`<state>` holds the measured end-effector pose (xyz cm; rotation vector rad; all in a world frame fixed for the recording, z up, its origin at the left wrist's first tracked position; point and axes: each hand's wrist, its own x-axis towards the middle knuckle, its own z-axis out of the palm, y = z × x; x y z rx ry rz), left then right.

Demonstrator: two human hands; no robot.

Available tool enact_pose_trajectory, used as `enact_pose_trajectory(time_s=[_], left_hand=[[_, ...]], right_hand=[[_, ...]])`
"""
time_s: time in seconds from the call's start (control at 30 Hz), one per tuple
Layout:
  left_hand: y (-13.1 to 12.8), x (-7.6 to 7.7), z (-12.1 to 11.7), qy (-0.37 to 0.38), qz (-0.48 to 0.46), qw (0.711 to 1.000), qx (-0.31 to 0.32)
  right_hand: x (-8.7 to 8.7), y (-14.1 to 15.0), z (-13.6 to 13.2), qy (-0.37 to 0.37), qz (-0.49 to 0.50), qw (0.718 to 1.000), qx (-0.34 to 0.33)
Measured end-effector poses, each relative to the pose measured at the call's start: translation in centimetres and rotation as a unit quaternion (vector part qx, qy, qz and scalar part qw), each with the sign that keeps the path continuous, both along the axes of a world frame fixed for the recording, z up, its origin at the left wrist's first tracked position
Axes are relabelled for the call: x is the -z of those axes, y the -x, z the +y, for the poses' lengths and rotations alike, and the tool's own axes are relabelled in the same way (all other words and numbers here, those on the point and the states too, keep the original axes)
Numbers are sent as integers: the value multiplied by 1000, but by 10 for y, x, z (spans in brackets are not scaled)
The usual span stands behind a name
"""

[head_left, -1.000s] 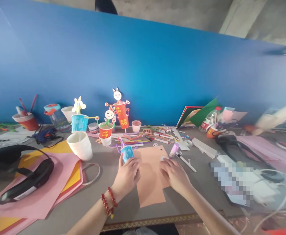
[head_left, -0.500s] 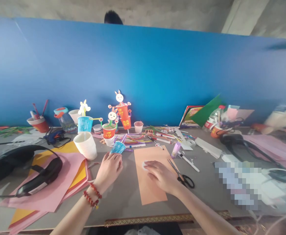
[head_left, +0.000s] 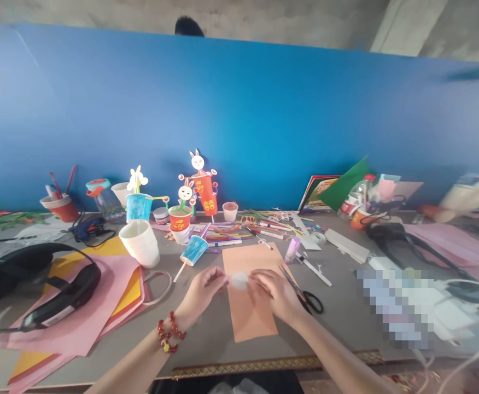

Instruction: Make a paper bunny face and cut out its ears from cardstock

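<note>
A small round white paper piece (head_left: 240,280), slightly blurred, is just over the orange sheet of paper (head_left: 253,323). My right hand (head_left: 275,294) pinches its right edge. At its left edge, the thumb and fingertips of my left hand (head_left: 205,289) are pressed together and seem to grip it too. Beyond my left hand, a blue-painted paper cup (head_left: 194,250) lies tilted with a white stick poking out. Black-handled scissors (head_left: 312,301) rest beside my right hand, close to a purple glue stick (head_left: 292,249).
Stacked white cups (head_left: 140,244) and a headset (head_left: 75,284) on pink paper (head_left: 79,312) occupy the left. Cup figures with rabbit heads (head_left: 186,192) stand behind. Markers (head_left: 270,232) lie scattered at the back. A blue partition (head_left: 264,120) closes off the far side; cables and a white box are right.
My left hand has left the blue cup and come right to the white paper piece. My right hand has lifted the piece slightly. The cup now lies by itself, its stick showing.
</note>
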<state>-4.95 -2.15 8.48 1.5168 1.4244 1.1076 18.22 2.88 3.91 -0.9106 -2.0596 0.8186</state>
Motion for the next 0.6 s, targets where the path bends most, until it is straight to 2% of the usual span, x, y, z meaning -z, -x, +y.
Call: enact_pose_trajectory(time_s=[0.1, 0.27, 0.4, 0.6], left_hand=[[-9, 0, 0, 41, -67, 997, 1], [-22, -5, -3, 55, -118, 991, 10], [-29, -9, -6, 51, -125, 990, 29], [-31, -20, -8, 48, -139, 988, 49]], right_hand=[[-4, 2, 0, 56, 50, 997, 26], [-19, 24, -10, 176, 141, 974, -10], [-29, 33, -18, 259, 204, 944, -25], [-38, 27, -21, 381, 272, 883, -31]])
